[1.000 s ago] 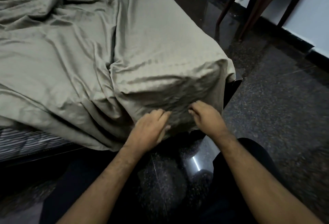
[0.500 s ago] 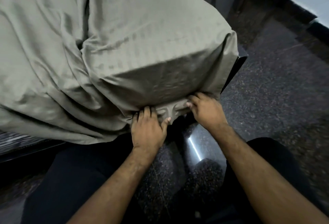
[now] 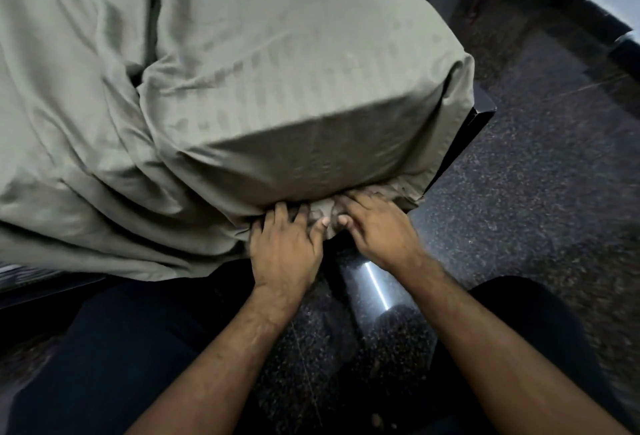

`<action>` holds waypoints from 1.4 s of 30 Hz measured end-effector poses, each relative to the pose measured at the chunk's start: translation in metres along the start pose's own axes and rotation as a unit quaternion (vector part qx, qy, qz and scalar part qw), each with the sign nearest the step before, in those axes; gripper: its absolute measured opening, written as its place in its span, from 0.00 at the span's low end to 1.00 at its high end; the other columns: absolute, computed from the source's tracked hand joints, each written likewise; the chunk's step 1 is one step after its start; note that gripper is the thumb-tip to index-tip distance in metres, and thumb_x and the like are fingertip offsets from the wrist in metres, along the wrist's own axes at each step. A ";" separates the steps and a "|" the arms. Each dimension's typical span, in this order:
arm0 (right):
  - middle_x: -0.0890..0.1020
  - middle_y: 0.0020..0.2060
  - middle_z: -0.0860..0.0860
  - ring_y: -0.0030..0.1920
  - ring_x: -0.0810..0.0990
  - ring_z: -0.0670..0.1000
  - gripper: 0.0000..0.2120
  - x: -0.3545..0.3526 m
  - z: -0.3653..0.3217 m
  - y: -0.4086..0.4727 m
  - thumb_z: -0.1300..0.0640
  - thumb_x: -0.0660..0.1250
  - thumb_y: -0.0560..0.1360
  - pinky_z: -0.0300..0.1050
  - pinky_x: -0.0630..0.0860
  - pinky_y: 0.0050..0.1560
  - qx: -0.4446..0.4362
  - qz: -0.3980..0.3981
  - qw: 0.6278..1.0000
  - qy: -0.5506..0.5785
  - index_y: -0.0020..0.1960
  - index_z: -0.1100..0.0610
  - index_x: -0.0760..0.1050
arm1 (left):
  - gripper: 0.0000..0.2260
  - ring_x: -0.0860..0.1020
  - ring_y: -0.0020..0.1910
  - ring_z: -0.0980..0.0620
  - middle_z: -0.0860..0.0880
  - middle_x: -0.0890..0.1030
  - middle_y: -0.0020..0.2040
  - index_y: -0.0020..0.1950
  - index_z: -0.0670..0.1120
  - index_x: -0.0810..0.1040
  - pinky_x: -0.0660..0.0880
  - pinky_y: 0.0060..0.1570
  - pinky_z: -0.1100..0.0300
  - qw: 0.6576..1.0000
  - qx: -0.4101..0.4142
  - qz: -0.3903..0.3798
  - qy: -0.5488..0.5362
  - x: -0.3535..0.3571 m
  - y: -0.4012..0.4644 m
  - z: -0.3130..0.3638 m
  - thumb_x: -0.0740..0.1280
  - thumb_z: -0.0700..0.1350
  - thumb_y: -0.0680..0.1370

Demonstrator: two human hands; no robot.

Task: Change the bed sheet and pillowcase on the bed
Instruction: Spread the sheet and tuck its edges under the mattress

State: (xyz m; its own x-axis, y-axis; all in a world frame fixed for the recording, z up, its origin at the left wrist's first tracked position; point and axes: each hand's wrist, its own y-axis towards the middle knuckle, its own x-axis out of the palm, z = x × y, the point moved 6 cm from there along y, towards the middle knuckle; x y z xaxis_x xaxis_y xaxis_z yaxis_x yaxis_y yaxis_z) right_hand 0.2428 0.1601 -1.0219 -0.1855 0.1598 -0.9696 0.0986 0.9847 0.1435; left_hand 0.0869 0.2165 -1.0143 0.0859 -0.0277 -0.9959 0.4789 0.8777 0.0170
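The grey-green bed sheet (image 3: 263, 64) lies over the corner of the bed, smooth on top and bunched in folds to the left. Both hands meet at the bottom edge of that corner. The left hand (image 3: 282, 247) presses its fingers into the bunched cloth. The right hand (image 3: 379, 227) does the same just beside it, fingers tucked under the sheet. The dark speckled floor (image 3: 540, 192) lies below.

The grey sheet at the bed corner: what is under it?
The sheet covers the mattress entirely. Only the dark bed frame shows. Both hands' fingertips are hidden beneath its hem.
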 end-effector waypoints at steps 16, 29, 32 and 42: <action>0.83 0.56 0.53 0.61 0.78 0.56 0.18 -0.013 0.029 -0.001 0.49 0.54 0.83 0.53 0.73 0.66 0.150 0.066 0.986 -0.033 0.58 0.55 0.80 | 0.32 0.78 0.56 0.39 0.39 0.82 0.55 0.62 0.39 0.79 0.71 0.62 0.45 0.998 -0.030 -0.025 -0.048 0.013 0.012 0.001 0.45 0.61 0.83; 0.82 0.31 0.57 0.35 0.82 0.60 0.15 -0.015 0.034 0.027 0.51 0.63 0.75 0.49 0.79 0.43 0.176 0.011 0.976 -0.131 0.35 0.57 0.80 | 0.23 0.82 0.46 0.41 0.44 0.85 0.48 0.59 0.47 0.81 0.76 0.46 0.51 0.999 0.011 -0.004 -0.032 0.013 0.012 -0.031 0.50 0.57 0.83; 0.82 0.35 0.55 0.39 0.81 0.58 0.03 -0.022 0.012 0.010 0.57 0.70 0.74 0.49 0.76 0.43 0.127 0.051 0.985 -0.106 0.41 0.55 0.79 | 0.21 0.82 0.37 0.40 0.44 0.84 0.40 0.49 0.48 0.82 0.75 0.35 0.53 0.999 0.015 0.013 -0.033 0.006 0.018 -0.033 0.51 0.56 0.82; 0.86 0.43 0.61 0.47 0.84 0.61 0.24 -0.009 0.046 0.046 0.47 0.53 0.78 0.53 0.74 0.54 0.150 -0.116 0.977 -0.098 0.43 0.59 0.83 | 0.18 0.82 0.41 0.39 0.42 0.85 0.44 0.54 0.45 0.84 0.78 0.44 0.49 0.999 -0.015 0.030 -0.006 0.007 0.002 -0.054 0.56 0.50 0.81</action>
State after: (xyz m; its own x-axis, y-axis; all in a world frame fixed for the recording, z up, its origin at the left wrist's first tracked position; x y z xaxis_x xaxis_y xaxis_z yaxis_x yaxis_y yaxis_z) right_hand 0.2935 0.2014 -1.0159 -0.0483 -0.1098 -0.9928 0.3636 0.9238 -0.1199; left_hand 0.0413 0.2436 -1.0261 0.1250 0.0205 -0.9919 0.4465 0.8916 0.0747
